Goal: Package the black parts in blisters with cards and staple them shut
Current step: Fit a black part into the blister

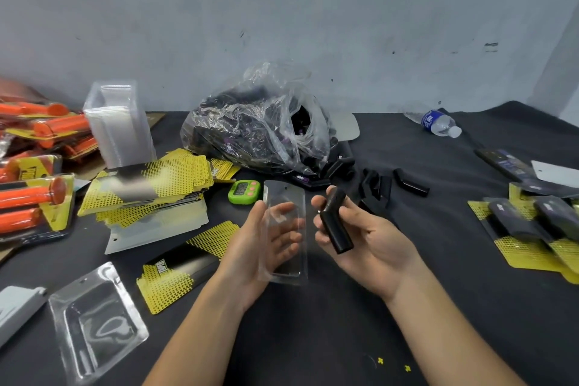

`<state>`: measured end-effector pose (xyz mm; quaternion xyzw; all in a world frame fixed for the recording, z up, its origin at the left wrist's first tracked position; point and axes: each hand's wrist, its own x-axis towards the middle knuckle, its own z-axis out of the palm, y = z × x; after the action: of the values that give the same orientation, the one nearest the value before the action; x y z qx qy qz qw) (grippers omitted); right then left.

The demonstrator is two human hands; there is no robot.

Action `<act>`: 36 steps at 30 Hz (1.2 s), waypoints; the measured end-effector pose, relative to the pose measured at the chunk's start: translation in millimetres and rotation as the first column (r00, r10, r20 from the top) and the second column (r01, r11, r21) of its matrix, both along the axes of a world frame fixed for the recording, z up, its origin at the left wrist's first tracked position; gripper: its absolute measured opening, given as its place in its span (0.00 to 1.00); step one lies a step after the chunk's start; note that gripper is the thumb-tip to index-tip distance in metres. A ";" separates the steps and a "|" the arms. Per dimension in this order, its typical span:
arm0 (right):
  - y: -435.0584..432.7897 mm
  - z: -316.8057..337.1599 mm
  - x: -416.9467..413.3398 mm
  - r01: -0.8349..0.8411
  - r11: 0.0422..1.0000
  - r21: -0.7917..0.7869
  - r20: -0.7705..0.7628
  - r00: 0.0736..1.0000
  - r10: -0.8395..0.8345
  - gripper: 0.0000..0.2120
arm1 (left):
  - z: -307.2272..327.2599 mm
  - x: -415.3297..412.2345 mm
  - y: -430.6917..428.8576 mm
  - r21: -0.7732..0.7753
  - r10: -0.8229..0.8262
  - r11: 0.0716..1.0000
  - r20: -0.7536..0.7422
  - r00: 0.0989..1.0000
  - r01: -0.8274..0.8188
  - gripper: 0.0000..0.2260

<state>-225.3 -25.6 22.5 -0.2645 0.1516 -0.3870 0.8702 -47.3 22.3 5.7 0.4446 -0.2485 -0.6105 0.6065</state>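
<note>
Loading time: part about to meet blister

Left hand (255, 247) holds a clear plastic blister (286, 247) upright over the black-covered table (329, 338), fingers loosely bent behind it and visible through the plastic, thumb along its near edge. Right hand (363, 238) grips a short black cylindrical part (336, 224), fingers wrapped round it, just beside the blister's right edge but not yet inside it. So this looks like the loading step: a fresh pack, nothing seated, no card in.

Next move, as I judge it, calls for lining the part's long axis up with the blister's pocket and pressing it home without buckling the thin shell. After that a yellow-and-black printed card (174, 276) lies ready just left of the left wrist, with a fanned stack of the same cards (147, 185) behind it. I can't pick out a stapler with any certainty.

More black parts wait in the crumpled clear plastic bag (260, 125) at the back, a few loose ones (410, 186) beside it. Finished packs (532, 222) pile up at far right.
</note>
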 end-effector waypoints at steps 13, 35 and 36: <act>-4.0 -1.4 -4.2 0.011 0.997 0.079 -0.108 0.994 -0.002 0.13 | 0.9 -6.8 2.3 -0.005 0.000 1.000 0.091 0.996 0.000 0.26; 6.6 1.5 -1.3 -0.021 0.991 0.132 0.066 0.998 0.012 0.19 | -2.8 -8.0 2.6 -0.015 -0.033 0.999 0.193 0.981 0.036 0.26; 6.3 1.5 -0.7 -0.004 0.992 0.123 0.042 0.999 -0.001 0.21 | -3.0 -8.3 2.3 -0.016 -0.031 0.999 0.196 0.980 0.035 0.26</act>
<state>-226.1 -19.3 24.0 -0.2024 0.1567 -0.3816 0.8882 -55.6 24.6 2.7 0.4924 -0.3204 -0.5713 0.5731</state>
